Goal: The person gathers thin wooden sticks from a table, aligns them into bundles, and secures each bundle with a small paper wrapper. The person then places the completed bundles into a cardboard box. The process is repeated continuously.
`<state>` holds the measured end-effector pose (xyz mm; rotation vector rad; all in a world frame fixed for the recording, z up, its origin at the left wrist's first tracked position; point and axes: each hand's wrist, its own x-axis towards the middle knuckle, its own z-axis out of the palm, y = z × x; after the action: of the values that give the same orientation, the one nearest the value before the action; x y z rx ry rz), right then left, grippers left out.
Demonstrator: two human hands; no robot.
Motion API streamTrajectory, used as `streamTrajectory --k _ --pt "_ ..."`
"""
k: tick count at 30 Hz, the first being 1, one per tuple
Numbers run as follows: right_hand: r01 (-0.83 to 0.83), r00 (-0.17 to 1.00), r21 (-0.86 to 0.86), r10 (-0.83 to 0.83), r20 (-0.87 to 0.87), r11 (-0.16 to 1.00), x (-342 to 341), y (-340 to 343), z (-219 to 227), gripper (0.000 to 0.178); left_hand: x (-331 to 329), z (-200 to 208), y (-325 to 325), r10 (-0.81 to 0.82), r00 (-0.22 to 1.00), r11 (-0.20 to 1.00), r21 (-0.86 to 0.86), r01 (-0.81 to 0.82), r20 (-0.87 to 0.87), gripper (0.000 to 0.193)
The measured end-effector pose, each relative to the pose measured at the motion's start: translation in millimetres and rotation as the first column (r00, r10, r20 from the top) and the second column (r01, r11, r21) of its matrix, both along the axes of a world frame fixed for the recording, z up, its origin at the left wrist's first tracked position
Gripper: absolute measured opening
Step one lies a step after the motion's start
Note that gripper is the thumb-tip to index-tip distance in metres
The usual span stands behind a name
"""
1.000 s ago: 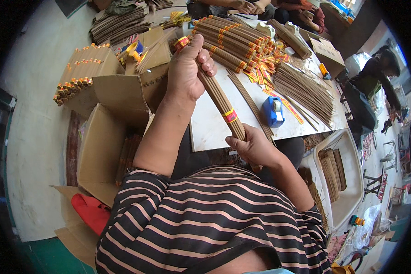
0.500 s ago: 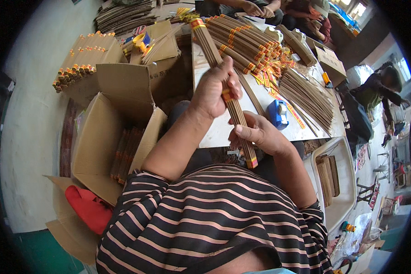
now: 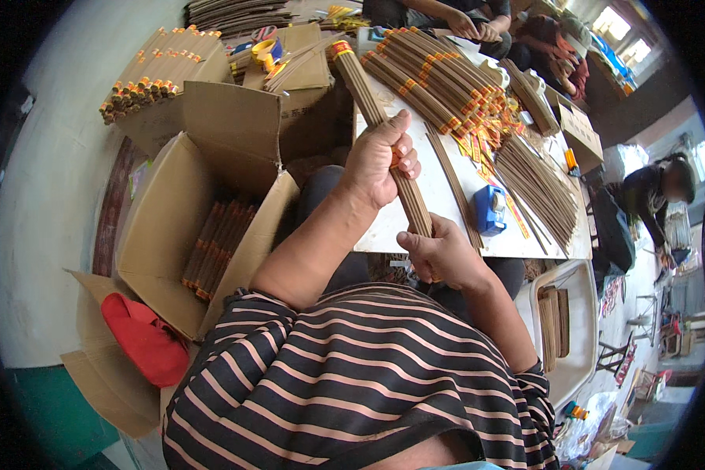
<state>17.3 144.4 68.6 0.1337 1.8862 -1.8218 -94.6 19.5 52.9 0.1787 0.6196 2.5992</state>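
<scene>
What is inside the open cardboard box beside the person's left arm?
Banded stick bundles lie side by side in the open cardboard box; they hide whatever is beneath.

Matt, rough-looking stick bundle (image 3: 361, 88), glossy plastic tape dispenser (image 3: 489, 211), matt cardboard box (image 3: 153, 243), smooth tabletop (image 3: 380, 232).

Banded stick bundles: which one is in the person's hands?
The slanting bundle, with the left hand around its middle and the right hand on its lower part; the other bundles lie on the white table, in the open carton or at upper left.
</scene>
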Motion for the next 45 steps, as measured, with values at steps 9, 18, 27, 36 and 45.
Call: streamTrajectory --k 9,18,27,36,45 --pt "0.049 0.999 0.091 -0.047 -0.023 0.995 2.8 -20.9 -7.4 0.024 7.9 -0.2 -14.2 0.036 0.999 0.999 0.005 -0.036 -0.009 0.033" --pt "-0.026 0.997 -0.077 0.032 0.076 0.997 -3.5 -30.0 -5.4 0.020 6.2 1.9 -34.6 0.069 0.997 0.994 0.087 -0.066 -0.032 0.033" --pt "-0.021 0.997 -0.042 0.024 0.070 0.999 -1.9 -34.2 -3.3 0.016 2.0 -1.6 -38.9 0.060 0.998 0.990 0.130 -0.058 -0.013 0.031" --pt "-0.004 1.000 0.125 0.005 -0.006 0.992 -5.9 -46.6 0.2 0.018 -1.6 8.2 -50.4 0.150 0.989 0.988 0.045 -0.149 -0.016 0.035" --pt "-0.201 0.953 0.057 0.209 -0.218 0.978 -13.2 -53.7 -4.0 0.064 13.3 30.3 -81.1 0.299 0.871 0.945 -0.009 -0.328 -0.390 0.022"
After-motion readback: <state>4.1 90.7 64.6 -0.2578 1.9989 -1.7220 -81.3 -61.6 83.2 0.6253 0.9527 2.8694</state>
